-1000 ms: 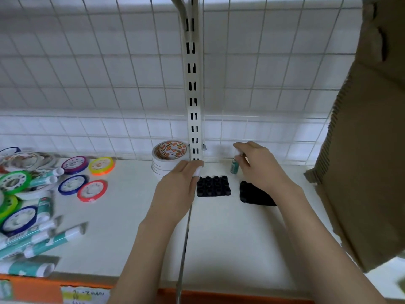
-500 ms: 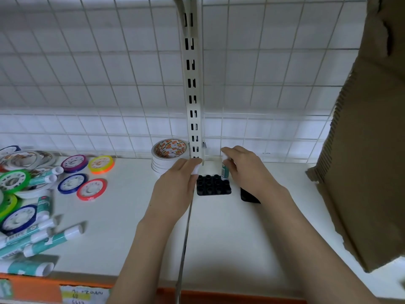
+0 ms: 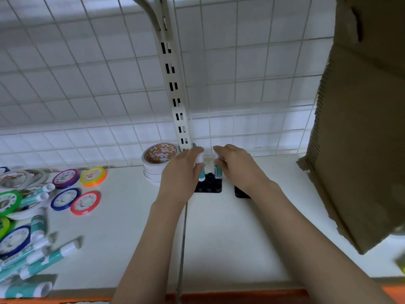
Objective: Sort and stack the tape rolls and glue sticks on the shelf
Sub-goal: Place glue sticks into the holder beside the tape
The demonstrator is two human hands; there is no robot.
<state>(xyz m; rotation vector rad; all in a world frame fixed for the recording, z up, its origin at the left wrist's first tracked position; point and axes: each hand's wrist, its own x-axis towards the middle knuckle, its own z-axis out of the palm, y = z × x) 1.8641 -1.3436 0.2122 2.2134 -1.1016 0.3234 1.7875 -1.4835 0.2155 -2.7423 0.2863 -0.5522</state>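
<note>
1. Two glue sticks are up at the back of the shelf [image 3: 219, 238], one in each hand, both held upright with white caps on top and teal bodies below.
2. Left hand [image 3: 179, 174] has its fingers curled round the left glue stick [image 3: 201, 170], whose bottom end sits right at the back edge of a black holder tray [image 3: 209, 185] full of round sockets. Can't tell if it's actually seated in a socket or just touching.
3. Right hand [image 3: 236, 167] pinches the right glue stick [image 3: 217, 167] near its cap, just beside the other one, over the same tray's back right corner.
4. Second black tray [image 3: 240, 193] sits just to the right of the first, mostly hidden under the right wrist.
5. Stack of white tape rolls [image 3: 156, 165] with an orange printed core stands just left of the left hand, against the wire grid back panel [image 3: 87, 84]. A slotted white upright [image 3: 175, 95] runs up the grid right behind the hands.
6. Way over on the left side of the shelf it's a mess: small flat tape rolls in purple [image 3: 65, 178], yellow-orange [image 3: 93, 177], blue [image 3: 65, 199] and red [image 3: 86, 202], then more green and blue ones at the edge.
7. Loose pile of teal glue sticks [image 3: 41, 262] lies flat at the front left, pointing every which way.
8. Big brown cardboard box [image 3: 359, 128] leans in on the right, well apart from the hands.
</note>
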